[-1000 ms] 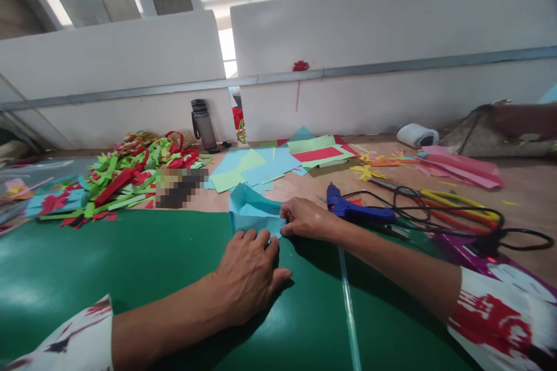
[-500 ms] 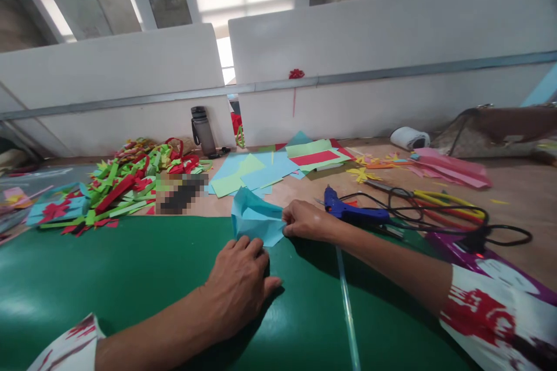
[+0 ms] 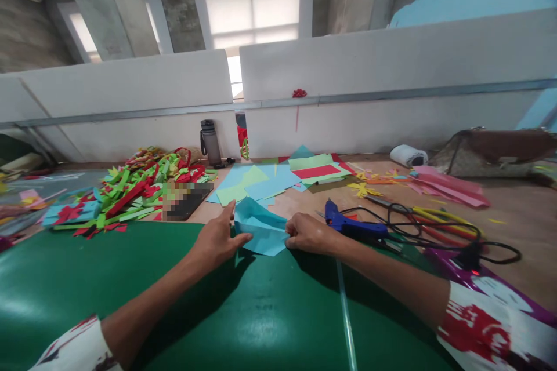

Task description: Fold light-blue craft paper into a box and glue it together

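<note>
A light blue folded paper (image 3: 261,229) lies at the far edge of the green mat (image 3: 130,295). My left hand (image 3: 216,239) pinches its left edge between thumb and forefinger. My right hand (image 3: 307,233) is closed on its right corner. The paper's top flap stands up a little between the two hands.
A blue glue gun (image 3: 350,224) with a black cord lies just right of my right hand. Loose coloured sheets (image 3: 261,179) lie behind the paper, a heap of green and red strips (image 3: 130,185) at left. A grey bottle (image 3: 210,142) stands by the white partition. A clear stick (image 3: 346,313) lies on the mat.
My left hand has lifted from pressing flat on the paper's near edge and moved left and forward to pinch its left side. The camera has tilted up slightly.
</note>
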Motion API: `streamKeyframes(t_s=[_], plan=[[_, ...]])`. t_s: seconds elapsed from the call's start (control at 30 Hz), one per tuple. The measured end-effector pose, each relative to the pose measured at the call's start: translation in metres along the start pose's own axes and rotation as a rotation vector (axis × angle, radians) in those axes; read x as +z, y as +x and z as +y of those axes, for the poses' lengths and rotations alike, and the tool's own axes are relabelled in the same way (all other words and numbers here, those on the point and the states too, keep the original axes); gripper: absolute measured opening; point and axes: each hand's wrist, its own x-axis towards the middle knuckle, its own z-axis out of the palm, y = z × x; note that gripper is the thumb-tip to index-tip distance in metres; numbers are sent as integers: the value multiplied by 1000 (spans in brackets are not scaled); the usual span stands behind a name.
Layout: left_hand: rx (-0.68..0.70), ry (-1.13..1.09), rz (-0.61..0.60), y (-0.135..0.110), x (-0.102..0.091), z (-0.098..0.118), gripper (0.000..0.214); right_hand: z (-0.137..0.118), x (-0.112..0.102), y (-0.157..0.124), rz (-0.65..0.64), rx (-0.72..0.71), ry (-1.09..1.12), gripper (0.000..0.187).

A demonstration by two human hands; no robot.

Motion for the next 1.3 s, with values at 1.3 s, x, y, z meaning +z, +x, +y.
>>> streamKeyframes(t_s=[1.3], plan=[[-426,-753,-292,48,3,-8,34,-7,-22,-46,820,-459,-760,25]])
